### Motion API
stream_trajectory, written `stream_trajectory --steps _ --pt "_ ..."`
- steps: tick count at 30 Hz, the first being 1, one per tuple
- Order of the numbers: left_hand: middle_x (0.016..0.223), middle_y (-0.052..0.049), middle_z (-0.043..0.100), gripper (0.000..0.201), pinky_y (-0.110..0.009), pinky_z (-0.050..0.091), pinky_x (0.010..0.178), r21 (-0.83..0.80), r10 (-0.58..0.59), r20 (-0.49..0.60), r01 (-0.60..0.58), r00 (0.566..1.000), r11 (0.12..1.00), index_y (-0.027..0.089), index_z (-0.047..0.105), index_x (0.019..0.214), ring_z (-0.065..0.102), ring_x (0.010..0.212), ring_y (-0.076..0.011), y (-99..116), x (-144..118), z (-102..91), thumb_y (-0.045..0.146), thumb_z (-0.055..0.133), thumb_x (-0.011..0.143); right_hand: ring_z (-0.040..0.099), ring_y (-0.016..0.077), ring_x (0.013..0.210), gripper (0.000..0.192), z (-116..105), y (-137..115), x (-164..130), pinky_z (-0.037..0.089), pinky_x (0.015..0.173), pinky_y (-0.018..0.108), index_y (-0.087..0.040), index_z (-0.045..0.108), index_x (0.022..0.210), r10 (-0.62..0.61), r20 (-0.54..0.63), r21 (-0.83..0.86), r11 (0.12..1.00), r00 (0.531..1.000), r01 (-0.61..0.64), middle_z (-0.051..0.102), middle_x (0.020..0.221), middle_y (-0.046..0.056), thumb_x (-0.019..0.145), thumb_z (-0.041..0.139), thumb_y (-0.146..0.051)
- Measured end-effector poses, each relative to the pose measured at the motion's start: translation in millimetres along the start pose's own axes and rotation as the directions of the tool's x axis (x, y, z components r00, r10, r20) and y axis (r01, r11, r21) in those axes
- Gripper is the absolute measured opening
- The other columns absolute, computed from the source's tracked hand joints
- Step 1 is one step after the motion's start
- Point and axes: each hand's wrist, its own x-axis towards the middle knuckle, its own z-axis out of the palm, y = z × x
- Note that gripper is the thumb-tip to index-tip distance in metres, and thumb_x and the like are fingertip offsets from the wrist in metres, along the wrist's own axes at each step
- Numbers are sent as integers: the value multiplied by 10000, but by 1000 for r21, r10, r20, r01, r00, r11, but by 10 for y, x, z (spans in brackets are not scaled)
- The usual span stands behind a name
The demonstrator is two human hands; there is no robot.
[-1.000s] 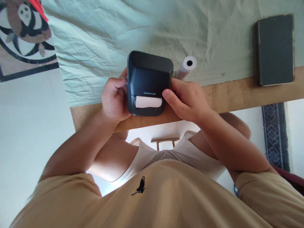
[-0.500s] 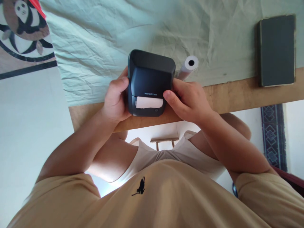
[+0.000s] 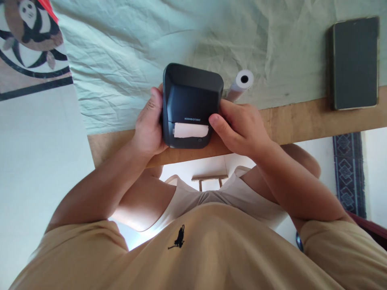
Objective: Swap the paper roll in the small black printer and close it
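One dark label printer (image 3: 192, 102), standing at the near edge of the wooden table (image 3: 302, 121), a strip of white paper (image 3: 191, 130) showing at its front slot. My left hand (image 3: 148, 129) lies flat against its left side, fingers straight. My right hand (image 3: 240, 127) grips its right side, thumb on the front corner beside the paper. One white paper roll (image 3: 240, 84), just behind my right hand, on the green cloth (image 3: 127, 60). One dark phone (image 3: 355, 62), well apart at the far right.
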Motion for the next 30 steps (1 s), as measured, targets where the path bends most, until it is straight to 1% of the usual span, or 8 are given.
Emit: stream_trajectory --steps 5,10,14,20,22,24,27,30 --pt "1143 -112 781 466 -490 358 1319 0 17 -53 -17 998 1000 138 674 1134 405 1573 -266 -10 -3 -23 541 467 1026 369 116 562 611 -22 4 -1 249 568 303 -210 416 793 -15 63 -29 999 998 17 483 633 14 1005 176 -730" --pt "972 -65 789 389 -542 414 1278 -83 0 -43 -3 999 997 136 681 1111 574 1447 -264 12 -9 16 424 422 1072 394 121 549 546 -11 6 -5 237 567 299 -218 413 800 2 75 -41 999 997 1 480 624 9 995 253 -702" --pt "867 -45 774 373 -554 460 1238 -114 31 -7 -32 999 993 131 695 1069 660 1347 -268 14 -4 7 399 436 1075 395 117 538 509 10 11 -14 245 557 292 -220 405 780 -11 57 -43 999 998 13 493 606 5 978 352 -686" --pt "862 -37 764 358 -534 481 1220 -121 24 -24 -26 999 992 123 679 1041 681 1313 -255 39 -1 28 332 391 1082 405 116 536 472 25 32 2 249 530 287 -216 443 775 2 20 10 1000 1000 -2 598 629 14 929 471 -661" --pt "891 -49 772 340 -535 494 1208 -129 3 -46 -9 999 992 115 669 1068 685 1306 -271 62 -10 66 328 404 1068 383 102 526 477 11 43 18 246 521 283 -214 436 744 -21 15 51 999 1000 21 563 601 -1 913 506 -655" --pt "933 -61 778 378 -529 513 1192 -128 2 -34 -6 999 992 121 669 1093 666 1333 -292 80 -23 100 400 418 1057 318 75 506 498 -8 45 30 233 516 280 -213 371 667 -69 6 106 992 998 68 456 544 -30 914 543 -611" --pt "1002 -61 780 447 -501 542 1169 -74 57 16 -56 998 996 152 685 1123 617 1395 -306 70 -35 105 519 453 1016 221 44 501 537 -37 8 32 226 516 270 -207 249 623 -141 -76 174 973 987 152 319 516 -64 923 615 -460" --pt "1017 -22 772 375 -485 534 1185 -36 121 38 -120 992 992 172 697 1140 608 1407 -270 20 -28 34 454 482 1019 227 32 511 512 -64 -73 22 227 509 248 -201 255 658 -220 -253 166 950 942 266 305 547 -76 919 672 -342"
